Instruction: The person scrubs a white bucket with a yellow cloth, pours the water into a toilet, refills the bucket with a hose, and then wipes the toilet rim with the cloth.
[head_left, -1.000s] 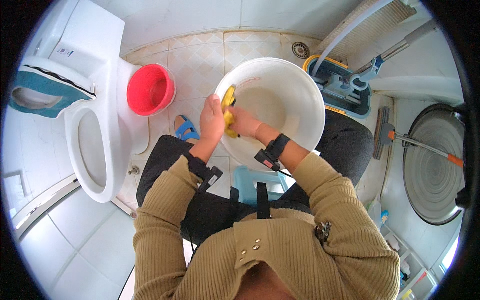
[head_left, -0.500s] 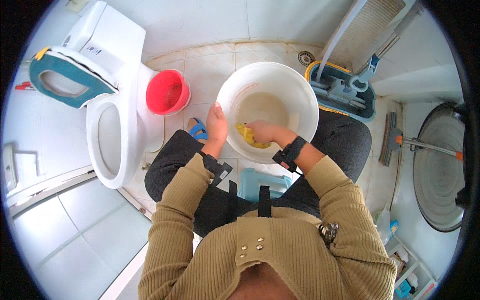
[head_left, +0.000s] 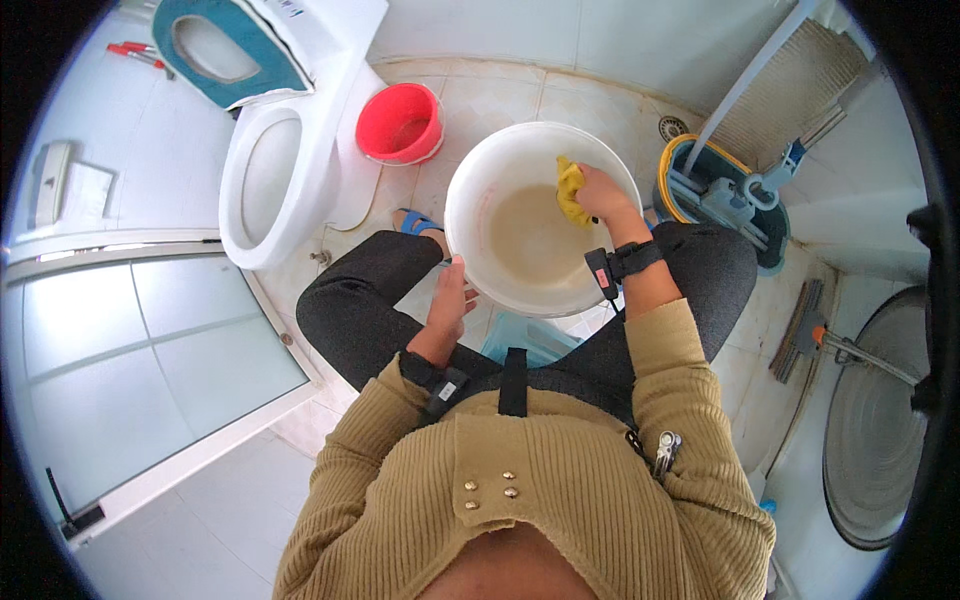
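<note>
Between my knees stands a large white bucket with cloudy, brownish water in the bottom. My right hand is inside it, closed around a yellow cloth. The cloth is pressed against or very near the far right inner wall, above the water. My left hand is at the outer near-left side of the bucket, fingers apart and holding nothing. Whether its fingertips touch the bucket, I cannot tell. Part of a light blue plastic stool shows beneath me.
A red bucket stands on the tiles beside the white toilet. To the right are a blue-grey mop bucket with a mop, a squeegee-like brush and a round grey lid-like disc. A floor drain lies at the back.
My right hand has moved the cloth from the near inner wall to the far right wall. My left hand has come off the bucket's left rim and dropped nearer me. The whole view has shifted.
</note>
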